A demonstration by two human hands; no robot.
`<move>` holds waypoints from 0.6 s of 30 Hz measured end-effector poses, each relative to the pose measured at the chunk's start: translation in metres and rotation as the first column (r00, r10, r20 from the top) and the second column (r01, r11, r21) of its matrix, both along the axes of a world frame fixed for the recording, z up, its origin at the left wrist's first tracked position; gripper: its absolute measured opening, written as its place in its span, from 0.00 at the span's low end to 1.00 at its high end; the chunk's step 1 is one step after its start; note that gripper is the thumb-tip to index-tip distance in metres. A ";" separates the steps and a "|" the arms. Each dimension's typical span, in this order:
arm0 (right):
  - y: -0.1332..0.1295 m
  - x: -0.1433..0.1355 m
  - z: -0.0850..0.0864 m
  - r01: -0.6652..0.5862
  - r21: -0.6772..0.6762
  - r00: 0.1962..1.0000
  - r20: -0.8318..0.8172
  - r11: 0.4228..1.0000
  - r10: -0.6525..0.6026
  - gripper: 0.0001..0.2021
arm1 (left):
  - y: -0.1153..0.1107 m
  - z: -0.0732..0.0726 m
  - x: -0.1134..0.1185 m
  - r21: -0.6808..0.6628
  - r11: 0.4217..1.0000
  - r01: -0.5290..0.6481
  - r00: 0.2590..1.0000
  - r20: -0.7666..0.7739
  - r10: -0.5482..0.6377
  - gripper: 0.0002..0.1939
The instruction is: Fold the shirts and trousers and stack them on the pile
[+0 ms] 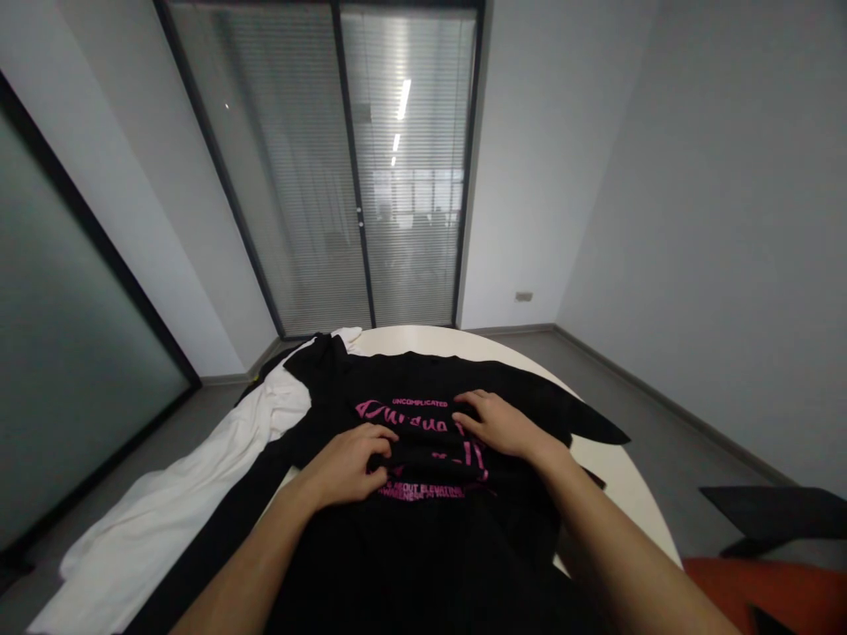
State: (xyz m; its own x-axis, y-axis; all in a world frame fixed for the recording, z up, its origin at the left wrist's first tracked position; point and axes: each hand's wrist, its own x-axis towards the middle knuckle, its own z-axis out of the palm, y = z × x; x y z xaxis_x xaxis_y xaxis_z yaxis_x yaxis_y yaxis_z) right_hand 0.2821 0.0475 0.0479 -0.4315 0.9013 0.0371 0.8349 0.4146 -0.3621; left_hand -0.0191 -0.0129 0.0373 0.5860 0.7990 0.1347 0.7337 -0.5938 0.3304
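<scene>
A black long-sleeved shirt (410, 366) with pink lettering lies spread on a round white table (635, 494). Cross folds bunch up the lettering in the middle. At the left of the print, my left hand (348, 463) has its fingers and thumb curled into the cloth. My right hand (499, 423) grips the cloth at the right of the print, fingers bent over it. The fingertips are partly hidden in the folds. The lower part of the shirt runs toward me, dark and hard to make out.
White cloth (191, 494) hangs over the table's left side, beside more black cloth. An orange chair seat (768, 595) with a black armrest (781, 511) stands at the right. Glass panels with blinds (416, 176) rise behind the table, and a wall socket (523, 297) is to their right.
</scene>
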 end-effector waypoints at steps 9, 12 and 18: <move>0.018 -0.023 -0.023 0.348 -0.249 0.917 0.292 0.904 -0.272 0.41 | -0.008 -0.007 0.013 -0.043 0.997 -0.064 0.997 -0.047 0.062 0.27; 0.027 -0.037 -0.008 0.397 -0.162 0.877 0.357 0.903 -0.321 0.36 | -0.008 -0.012 0.014 -0.044 0.996 -0.074 0.992 -0.107 0.069 0.31; 0.068 -0.063 0.017 0.330 0.034 0.894 0.309 0.943 -0.324 0.19 | -0.005 -0.014 0.012 -0.013 1.000 -0.002 0.993 -0.115 0.000 0.31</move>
State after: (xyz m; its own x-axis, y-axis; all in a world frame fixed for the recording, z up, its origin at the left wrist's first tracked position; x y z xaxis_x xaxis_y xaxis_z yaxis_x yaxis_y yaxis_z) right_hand 0.2194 0.1160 0.0652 -0.0994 0.9928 -0.0672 0.9929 0.0945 -0.0721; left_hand -0.0075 -0.0181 0.0233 0.5961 0.8010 0.0561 0.7678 -0.5891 0.2519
